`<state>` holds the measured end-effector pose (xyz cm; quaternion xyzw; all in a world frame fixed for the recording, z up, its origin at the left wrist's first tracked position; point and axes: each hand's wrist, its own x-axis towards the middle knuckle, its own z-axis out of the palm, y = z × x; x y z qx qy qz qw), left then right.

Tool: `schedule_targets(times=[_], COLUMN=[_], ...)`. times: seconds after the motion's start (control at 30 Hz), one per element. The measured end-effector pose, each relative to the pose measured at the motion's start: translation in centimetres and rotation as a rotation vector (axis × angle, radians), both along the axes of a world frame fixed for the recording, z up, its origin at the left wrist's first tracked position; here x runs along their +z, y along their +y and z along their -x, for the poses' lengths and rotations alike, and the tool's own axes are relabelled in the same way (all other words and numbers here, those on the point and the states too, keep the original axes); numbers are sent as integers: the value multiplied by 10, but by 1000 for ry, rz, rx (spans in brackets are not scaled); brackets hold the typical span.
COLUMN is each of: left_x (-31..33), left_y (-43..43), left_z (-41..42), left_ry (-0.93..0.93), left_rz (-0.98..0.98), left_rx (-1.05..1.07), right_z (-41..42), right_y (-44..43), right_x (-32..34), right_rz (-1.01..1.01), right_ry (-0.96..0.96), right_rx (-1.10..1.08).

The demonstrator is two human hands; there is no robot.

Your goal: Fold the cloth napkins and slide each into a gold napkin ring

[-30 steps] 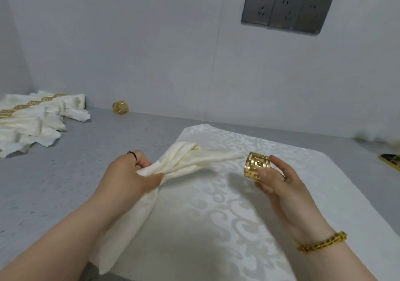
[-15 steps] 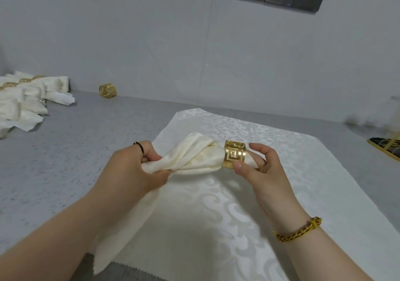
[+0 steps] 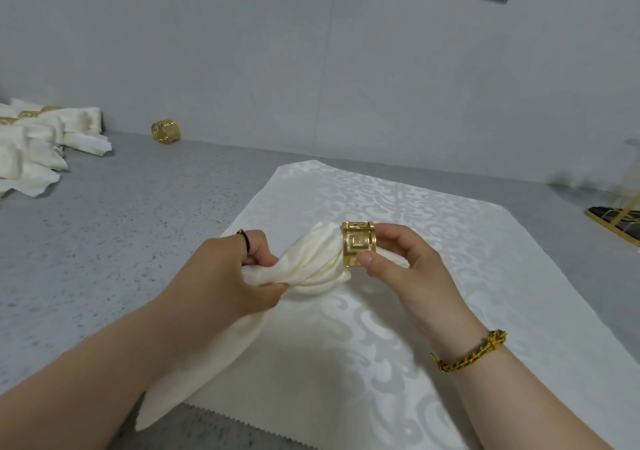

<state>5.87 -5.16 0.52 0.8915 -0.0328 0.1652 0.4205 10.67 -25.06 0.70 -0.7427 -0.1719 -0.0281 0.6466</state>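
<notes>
Ring (image 3: pixel 359 249) now slid further onto napkin (image 3: pixel 313 266), right hand (image 3: pixel 401 262) pinching ring, left hand (image 3: pixel 228 273) fingers curled gripping napkin

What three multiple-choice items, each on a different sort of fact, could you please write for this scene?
1. Where is the spare ring? A. on the floor B. on the grey counter by the wall C. in a drawer
2. What colour is the held napkin? A. cream B. red C. blue
3. The ring in the right hand is: A. empty B. around the napkin C. on the counter

1 B: it stands at the wall's foot. 2 A: the twisted cloth is cream. 3 B: cloth passes through it.
</notes>
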Motion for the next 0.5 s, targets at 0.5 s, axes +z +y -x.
schedule_targets(times=[0.5], left_x=[-10], left_y=[8], left_z=[-7], left_ry=[82], left_rz=[-164], left_rx=[-128], right_z=[-4], right_y=[-2], right_x=[-5], right_rz=[122], right_ry=[295], right_rx=[149])
